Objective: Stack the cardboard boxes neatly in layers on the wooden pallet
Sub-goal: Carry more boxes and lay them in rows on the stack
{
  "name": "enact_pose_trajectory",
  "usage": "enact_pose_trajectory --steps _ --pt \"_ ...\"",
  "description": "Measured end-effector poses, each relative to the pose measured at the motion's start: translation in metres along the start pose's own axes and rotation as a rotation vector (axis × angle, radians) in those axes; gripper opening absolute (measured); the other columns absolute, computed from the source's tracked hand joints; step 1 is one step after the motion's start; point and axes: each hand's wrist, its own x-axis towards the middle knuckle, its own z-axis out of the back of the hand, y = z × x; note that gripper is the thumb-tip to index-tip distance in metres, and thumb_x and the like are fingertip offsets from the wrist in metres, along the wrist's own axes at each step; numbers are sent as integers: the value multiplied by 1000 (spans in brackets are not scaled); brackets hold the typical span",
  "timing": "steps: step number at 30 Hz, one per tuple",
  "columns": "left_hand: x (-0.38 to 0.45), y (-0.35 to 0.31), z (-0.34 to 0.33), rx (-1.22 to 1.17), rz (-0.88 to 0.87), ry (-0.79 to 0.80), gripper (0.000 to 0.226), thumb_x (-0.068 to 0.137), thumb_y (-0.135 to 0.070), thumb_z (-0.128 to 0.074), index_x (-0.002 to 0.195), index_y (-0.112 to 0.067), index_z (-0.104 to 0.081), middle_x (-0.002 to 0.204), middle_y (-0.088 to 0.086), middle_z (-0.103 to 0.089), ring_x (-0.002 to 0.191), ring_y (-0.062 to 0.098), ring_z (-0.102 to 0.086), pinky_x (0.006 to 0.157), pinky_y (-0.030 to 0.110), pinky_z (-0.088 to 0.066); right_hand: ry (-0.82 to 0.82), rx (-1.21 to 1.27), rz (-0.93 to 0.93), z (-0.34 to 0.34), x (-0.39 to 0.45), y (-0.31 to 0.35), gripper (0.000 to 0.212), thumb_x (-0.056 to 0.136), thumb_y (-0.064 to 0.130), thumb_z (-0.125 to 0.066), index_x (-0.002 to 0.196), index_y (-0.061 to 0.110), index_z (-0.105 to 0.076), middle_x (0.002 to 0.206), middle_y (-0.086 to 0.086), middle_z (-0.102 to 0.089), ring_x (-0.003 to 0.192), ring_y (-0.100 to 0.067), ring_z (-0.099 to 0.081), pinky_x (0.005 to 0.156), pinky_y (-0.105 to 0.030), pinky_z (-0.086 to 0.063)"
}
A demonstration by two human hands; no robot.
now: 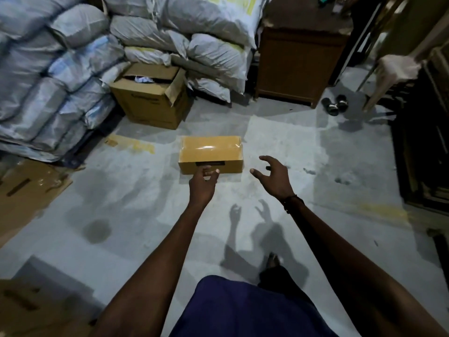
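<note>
Both hands, left (202, 182) and right (273, 175), reach empty toward the cardboard box (211, 153).

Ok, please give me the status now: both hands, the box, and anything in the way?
Left hand and right hand open, holding nothing, reaching for sealed box on the floor. Left fingers overlap its near face. Path clear. No pallet in view.

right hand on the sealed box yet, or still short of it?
Apart. The head view shows bare floor between the right hand, fingers spread, and the sealed box. The left hand overlaps the box's near face; contact there cannot be told.
</note>
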Motion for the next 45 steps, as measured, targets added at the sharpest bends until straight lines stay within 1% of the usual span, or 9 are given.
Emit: enact_pose_trajectory --steps 6,11,16,20,22,24,33,38,45 --pt "87 12 -55 51 84 -67 36 93 -42 -73 119 -18 -66 103 -5 -73 94 19 -74 86 28 -54 75 -54 18 8 119 -53 57 84 29 -84 133 9 -62 138 -6 -62 126 -24 -58 105 -44 -50" --pt "160 -1 -111 25 164 -179 36 92 -38 -75 119 -16 -64 102 -3 -73 96 20 -73 92 34 -54 204 -138 68 21 233 -88 59 81 23 -87 131 5 -63 137 -10 -62 128 -28 -58 104 -52 -48" --pt "220 -28 -158 -41 238 -285 31 92 -30 -76 117 -16 -62 100 0 -72 96 20 -70 92 39 -57 405 -229 117 42 340 -91 63 81 21 -87 136 7 -60 147 -11 -55 133 -31 -53 110 -50 -43" --pt "260 -44 -180 -52 306 -354 38 92 -31 -76 123 -12 -63 106 1 -71 102 16 -66 84 23 -47 556 -330 176 36 424 -93 67 83 28 -85 141 13 -56 153 -9 -49 142 -29 -44 117 -43 -37" --pt "281 -44 -188 -39 335 -374 42 91 -32 -77 125 -12 -63 109 1 -70 103 16 -64 83 21 -42 631 -377 214 26 461 -92 67 85 29 -83 143 15 -53 158 -7 -44 146 -25 -38 116 -28 -27" --pt "308 -38 -196 -32 367 -398 46 90 -32 -79 127 -11 -62 113 2 -68 106 15 -62 84 21 -41 720 -429 273 9 503 -92 68 86 29 -82 146 17 -51 161 -6 -38 148 -24 -35 113 -25 -24" --pt "432 -1 -225 8 571 -482 73 81 -46 -84 140 -14 -54 139 8 -62 120 28 -64 103 38 -49 1041 -693 449 -77 673 -99 82 87 34 -80 155 26 -37 169 4 -21 144 -35 -36 114 -49 -35" --pt "479 -4 -232 70 635 -467 85 81 -49 -83 149 -14 -46 150 10 -52 128 32 -58 106 42 -47 1180 -810 542 -115 740 -96 97 80 40 -85 158 25 -31 170 4 -16 140 -40 -41 108 -58 -40" --pt "530 6 -250 88 698 -479 107 72 -52 -89 157 -18 -34 159 7 -40 143 27 -42 114 43 -40 1450 -938 649 -185 806 -83 122 70 46 -90 164 27 -14 172 8 2 142 -41 -33 110 -58 -39"
